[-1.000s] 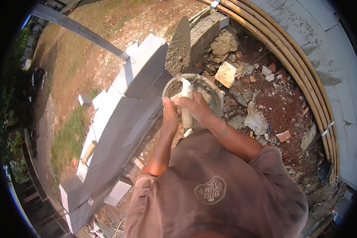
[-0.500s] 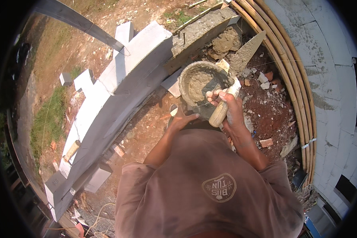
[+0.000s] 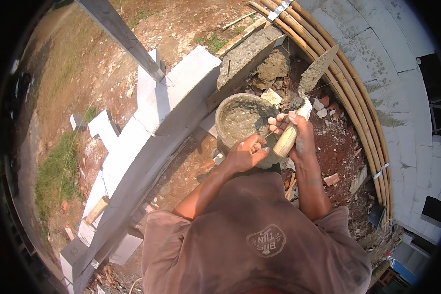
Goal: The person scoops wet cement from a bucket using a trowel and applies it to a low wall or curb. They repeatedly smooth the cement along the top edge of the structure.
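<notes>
A trowel [image 3: 318, 71] with a mortar-coated pointed blade and a pale wooden handle is gripped in my right hand [image 3: 303, 137]. Its blade points up and to the right, past the bucket and over the rubble. My left hand [image 3: 247, 154] is at the near side of the bucket [image 3: 221, 139], its fingers curled in toward the thumb close to the trowel's handle end. Whatever those fingers may hold is too small to make out. Wet grey mortar [image 3: 242, 120] lies inside the bucket.
On the left runs a low white block wall [image 3: 117, 152] with a post [image 3: 127, 41] rising from it. Bundled bamboo poles [image 3: 362, 112] curve along the right, beside a grey block wall [image 3: 402, 98]. Broken brick [image 3: 331, 180] and a mortar-topped ledge [image 3: 247, 54] are nearby.
My left hand has risen from beside the bucket to its near rim, its fingers now curled in near the trowel handle. The trowel has shifted slightly right in my right hand.
</notes>
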Motion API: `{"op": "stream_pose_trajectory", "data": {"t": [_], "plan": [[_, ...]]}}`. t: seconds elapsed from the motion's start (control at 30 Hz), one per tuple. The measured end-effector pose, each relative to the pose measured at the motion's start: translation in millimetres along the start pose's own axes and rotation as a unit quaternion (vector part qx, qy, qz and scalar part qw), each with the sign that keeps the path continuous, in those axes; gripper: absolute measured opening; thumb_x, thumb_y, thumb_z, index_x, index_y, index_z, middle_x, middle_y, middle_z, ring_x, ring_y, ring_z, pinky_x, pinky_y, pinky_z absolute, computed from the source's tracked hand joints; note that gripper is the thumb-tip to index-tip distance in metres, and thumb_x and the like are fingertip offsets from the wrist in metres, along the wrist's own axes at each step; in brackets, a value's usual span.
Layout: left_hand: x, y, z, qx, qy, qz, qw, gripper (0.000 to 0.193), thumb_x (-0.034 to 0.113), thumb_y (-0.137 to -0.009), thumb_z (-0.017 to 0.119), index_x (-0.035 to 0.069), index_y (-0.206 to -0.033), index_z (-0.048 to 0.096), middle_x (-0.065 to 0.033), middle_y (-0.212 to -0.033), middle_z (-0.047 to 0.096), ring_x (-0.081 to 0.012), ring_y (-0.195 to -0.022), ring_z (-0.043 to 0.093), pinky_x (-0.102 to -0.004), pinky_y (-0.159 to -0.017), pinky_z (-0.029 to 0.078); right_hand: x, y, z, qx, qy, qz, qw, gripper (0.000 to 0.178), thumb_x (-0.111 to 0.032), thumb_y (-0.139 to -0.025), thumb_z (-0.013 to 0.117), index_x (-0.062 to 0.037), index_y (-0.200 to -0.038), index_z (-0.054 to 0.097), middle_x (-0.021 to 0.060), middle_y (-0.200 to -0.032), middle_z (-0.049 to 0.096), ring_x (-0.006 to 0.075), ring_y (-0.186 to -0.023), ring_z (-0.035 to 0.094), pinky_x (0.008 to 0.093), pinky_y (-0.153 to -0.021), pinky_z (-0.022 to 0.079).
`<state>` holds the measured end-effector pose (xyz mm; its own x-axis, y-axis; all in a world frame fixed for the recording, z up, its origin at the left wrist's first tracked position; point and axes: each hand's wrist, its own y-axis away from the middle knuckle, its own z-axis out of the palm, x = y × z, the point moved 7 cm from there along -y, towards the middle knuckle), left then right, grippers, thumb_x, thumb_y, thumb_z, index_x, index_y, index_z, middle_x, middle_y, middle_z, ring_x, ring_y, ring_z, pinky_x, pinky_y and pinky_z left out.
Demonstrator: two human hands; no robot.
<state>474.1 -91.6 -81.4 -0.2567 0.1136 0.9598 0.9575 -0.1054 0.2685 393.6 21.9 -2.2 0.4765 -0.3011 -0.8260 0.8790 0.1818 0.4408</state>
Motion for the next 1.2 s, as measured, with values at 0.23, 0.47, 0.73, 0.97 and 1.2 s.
{"op": "stream_pose_trajectory", "data": {"t": [0.23, 0.47, 0.73, 0.97, 1.2], "plan": [[-104.6, 55.8, -63.2, 0.444, 0.195, -0.008, 0.875, 0.075, 0.039, -0.077, 0.069, -0.002, -0.131, 0.038, -0.0210, -0.128, 0.045, -0.0367, -0.122, 0.041, -0.0452, -0.102, 0.033, -8.2, -4.8, 12.3, -0.032, -0.001, 0.002, 0.999, 0.023, -0.017, -0.086, 0.054, 0.0039, -0.096, 0.054, 0.0121, -0.083, 0.061, 0.0219, -0.073, 0.064, 0.0309, -0.064, 0.054], [-22.0, -8.4, -11.8, 0.138, -0.133, 0.112, 0.975, 0.068, 0.036, -0.078, 0.069, -0.008, -0.124, 0.043, -0.0221, -0.114, 0.054, -0.0318, -0.109, 0.052, -0.0420, -0.094, 0.038, -19.3, -26.9, 2.4, -0.014, -0.009, -0.013, 1.000, 0.018, -0.015, -0.085, 0.056, 0.0014, -0.092, 0.054, 0.0110, -0.079, 0.060, 0.0219, -0.070, 0.065, 0.0316, -0.060, 0.054], [68.8, -130.7, 32.7, 0.039, 0.061, 0.021, 0.997, 0.030, 0.023, -0.085, 0.063, 0.001, -0.074, 0.045, -0.0004, -0.066, 0.040, -0.0083, -0.066, 0.038, -0.0299, -0.057, 0.037, -111.8, -92.9, -63.9, -0.011, 0.134, -0.061, 0.989, 0.026, -0.020, -0.085, 0.060, 0.0038, -0.093, 0.058, 0.0119, -0.080, 0.064, 0.0184, -0.070, 0.066, 0.0294, -0.060, 0.055], [154.5, -223.5, 51.0, -0.007, 0.056, -0.028, 0.998, 0.051, 0.043, -0.086, 0.059, -0.002, -0.067, 0.045, -0.0119, -0.057, 0.044, -0.0138, -0.059, 0.042, -0.0390, -0.054, 0.037, -66.1, -160.2, -319.2, 0.266, 0.133, 0.043, 0.954, 0.031, -0.022, -0.085, 0.064, 0.0027, -0.101, 0.056, 0.0106, -0.083, 0.064, 0.0171, -0.065, 0.064, 0.0295, -0.054, 0.054], [225.7, -263.1, 63.9, -0.078, 0.083, -0.036, 0.993, 0.030, 0.028, -0.090, 0.059, 0.000, -0.079, 0.054, -0.0029, -0.073, 0.055, -0.0069, -0.073, 0.048, -0.0300, -0.064, 0.040, 63.5, -242.5, -315.8, 0.174, -0.052, 0.161, 0.970, 0.043, -0.027, -0.089, 0.058, 0.0038, -0.118, 0.049, 0.0145, -0.099, 0.062, 0.0248, -0.082, 0.064, 0.0382, -0.067, 0.055]]}}
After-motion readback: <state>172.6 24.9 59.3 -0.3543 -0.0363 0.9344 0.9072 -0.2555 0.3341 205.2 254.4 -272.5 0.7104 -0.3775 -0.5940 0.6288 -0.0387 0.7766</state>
